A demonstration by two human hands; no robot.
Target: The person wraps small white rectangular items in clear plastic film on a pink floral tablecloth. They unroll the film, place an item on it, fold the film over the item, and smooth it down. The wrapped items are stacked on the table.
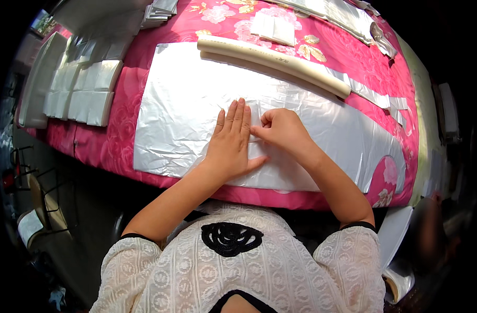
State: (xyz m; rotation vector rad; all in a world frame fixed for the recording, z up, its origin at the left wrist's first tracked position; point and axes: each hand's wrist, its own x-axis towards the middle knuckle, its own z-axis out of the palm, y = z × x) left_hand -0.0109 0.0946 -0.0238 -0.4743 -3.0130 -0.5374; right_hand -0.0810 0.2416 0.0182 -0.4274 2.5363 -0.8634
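A large sheet of thin, shiny silvery-white plastic film (pixel 170 104) lies spread over the table in front of me, wrinkled on its left part. My left hand (pixel 230 138) rests flat on it with the fingers stretched out and the thumb apart. Just to its right, my right hand (pixel 283 129) is closed, thumb and forefinger pinched together at the film, close to the left fingers. Whatever the pinch holds is too small to make out. Across the far edge of the film lies a long cream-coloured tube (pixel 275 61).
Folded white plastic packets (pixel 89 94) stand stacked at the table's left. A small folded stack (pixel 273 28) lies beyond the tube, and long film strips (pixel 343 21) lie at the far right. The pink floral tablecloth (pixel 121 130) covers the table. A chair (pixel 32 224) stands lower left.
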